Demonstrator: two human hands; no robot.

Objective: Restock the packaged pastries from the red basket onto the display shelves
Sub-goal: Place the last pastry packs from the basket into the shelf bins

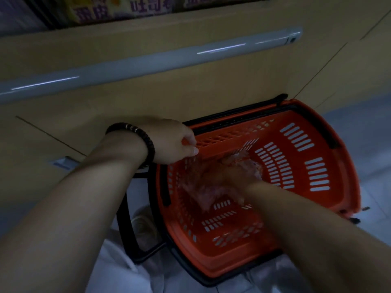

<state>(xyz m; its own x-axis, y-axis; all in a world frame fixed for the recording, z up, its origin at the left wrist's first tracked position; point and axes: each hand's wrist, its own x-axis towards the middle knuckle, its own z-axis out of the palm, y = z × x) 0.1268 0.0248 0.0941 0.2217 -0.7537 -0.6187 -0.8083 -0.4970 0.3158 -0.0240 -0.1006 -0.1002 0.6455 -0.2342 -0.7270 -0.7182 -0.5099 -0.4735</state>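
Observation:
The red basket (300,144) stands on the floor against the base of the shelf unit, tilted toward me. My left hand (171,142), with a dark bead bracelet on the wrist, grips the basket's near left rim. My right hand (230,180) reaches down inside the basket and is blurred by motion. It lies on clear-wrapped packaged pastries (203,187) at the basket's bottom; whether its fingers close on a pack is not visible. More wrapped pastries (251,163) show just behind the hand.
A beige cabinet front (190,85) with a grey rail (148,62) rises behind the basket. Yellow and purple bread packs (118,9) sit on the shelf above. The basket's black handle (131,229) hangs down at its left. Pale floor tiles (368,127) lie to the right.

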